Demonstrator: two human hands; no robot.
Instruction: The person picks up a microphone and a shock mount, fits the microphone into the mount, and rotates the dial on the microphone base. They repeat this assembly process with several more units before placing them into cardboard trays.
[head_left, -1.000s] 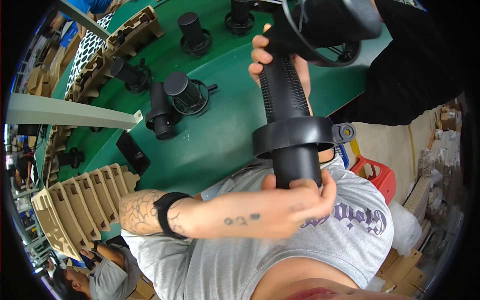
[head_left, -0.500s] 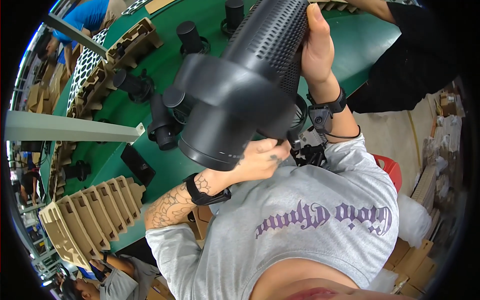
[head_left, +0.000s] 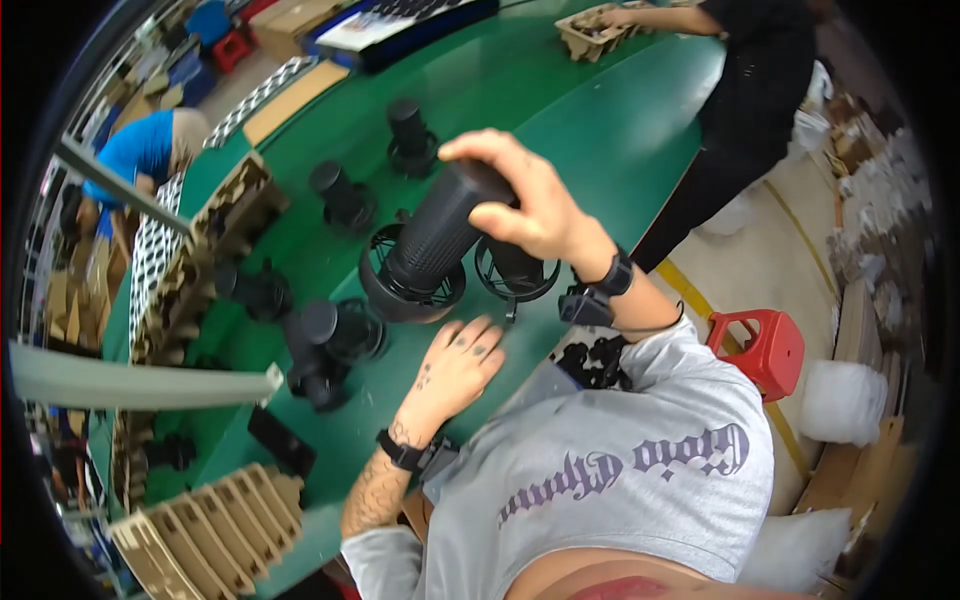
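Note:
My right hand is wrapped over the top end of a black microphone with a perforated body, thumb on the near side. The microphone leans slightly, its lower end inside a round black cage-like mount close to the green table. My left hand is just below the mount, fingers stretched out and holding nothing. Right beside the held one, partly behind my right wrist, is another black microphone in a mount. Further ones stand to the left and back, such as one microphone at the far side.
Moulded cardboard trays are stacked at the near left, by a black slab. A pale metal bar juts in from the left. Small black parts lie beside my right forearm. A person in black works at the far right, near a red stool.
The microphone has gone from close before me, in both hands, down and away to the table. My left hand has let go; my right has shifted onto its top end. The view has moved back.

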